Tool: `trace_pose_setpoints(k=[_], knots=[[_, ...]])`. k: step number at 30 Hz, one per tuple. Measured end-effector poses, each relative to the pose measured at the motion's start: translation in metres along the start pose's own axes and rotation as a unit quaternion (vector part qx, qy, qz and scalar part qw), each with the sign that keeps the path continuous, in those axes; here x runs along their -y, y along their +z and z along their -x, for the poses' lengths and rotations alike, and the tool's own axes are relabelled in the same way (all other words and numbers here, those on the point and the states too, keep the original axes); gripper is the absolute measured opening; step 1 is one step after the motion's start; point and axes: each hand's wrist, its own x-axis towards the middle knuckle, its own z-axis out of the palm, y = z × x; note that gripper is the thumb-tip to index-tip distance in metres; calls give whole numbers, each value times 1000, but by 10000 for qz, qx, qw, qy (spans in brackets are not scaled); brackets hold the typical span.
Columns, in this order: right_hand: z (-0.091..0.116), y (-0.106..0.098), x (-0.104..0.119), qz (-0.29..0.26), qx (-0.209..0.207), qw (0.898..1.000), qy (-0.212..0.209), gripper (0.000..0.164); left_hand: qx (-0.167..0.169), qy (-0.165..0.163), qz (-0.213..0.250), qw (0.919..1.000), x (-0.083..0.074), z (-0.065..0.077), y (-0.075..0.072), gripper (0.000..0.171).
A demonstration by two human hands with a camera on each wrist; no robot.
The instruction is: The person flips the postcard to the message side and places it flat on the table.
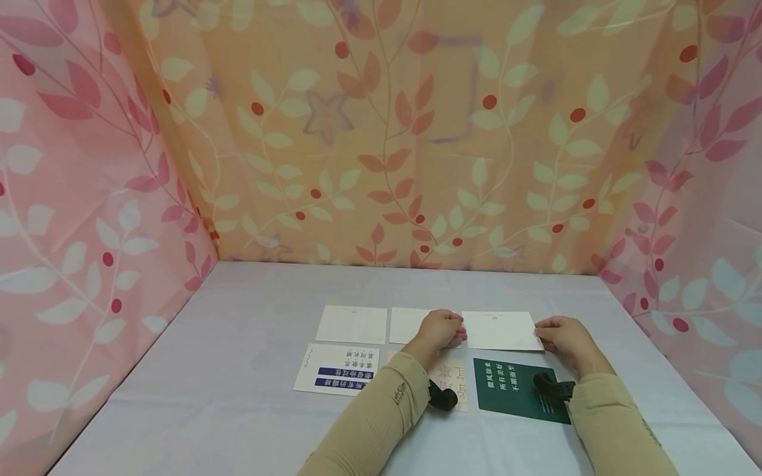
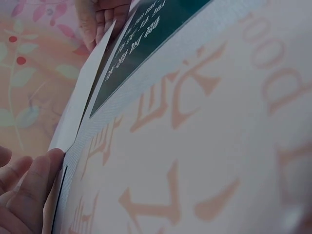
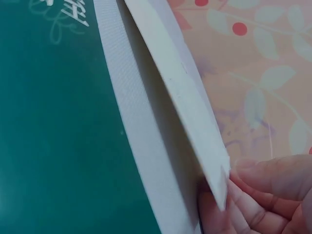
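Note:
A blank white card lies at the right of the back row. My right hand pinches its right end; in the right wrist view the thumb is on one face, the fingers on the other, and that end is raised. My left hand touches the card's left end with its fingertips, the thumb standing apart. Under that hand is the middle white card, partly covered. In front lie a dark green card with white characters and a pale card with orange characters, partly hidden by my left sleeve.
Another white card is at the left of the back row, with a white card bearing blue bands before it. All rest on a white-covered table. A leaf-patterned orange curtain stands behind, pink ones at both sides.

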Motion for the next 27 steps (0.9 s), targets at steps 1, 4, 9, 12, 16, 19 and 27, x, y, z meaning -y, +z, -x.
trace_pose_setpoints(k=[1, 4, 9, 12, 16, 19, 27], knots=[[1, 0, 0, -2, 18, 10000, 32, 36, 7, 4, -9, 10000, 0, 0, 0, 14], [4, -2, 2, -21, 96, 9999, 140, 38, 32, 4, 4, 10000, 0, 1, 0, 15], [2, -3, 3, 51, 146, 9998, 119, 41, 20, 6, 8, 10000, 0, 2, 1, 15], [1, -2, 2, 96, 130, 9999, 31, 41, 23, 16, -11, 10000, -1, 1, 2, 15], [1, -2, 3, 137, 94, 9999, 16, 40, 18, 2, -47, 10000, -1, 1, 2, 15], [2, -2, 4, 205, 91, 9997, 38, 40, 14, -33, -94, 9999, 0, 1, 2, 15], [4, -5, 5, 237, 144, 9996, -55, 39, 104, -55, -130, 9998, 0, -2, 1, 14]])
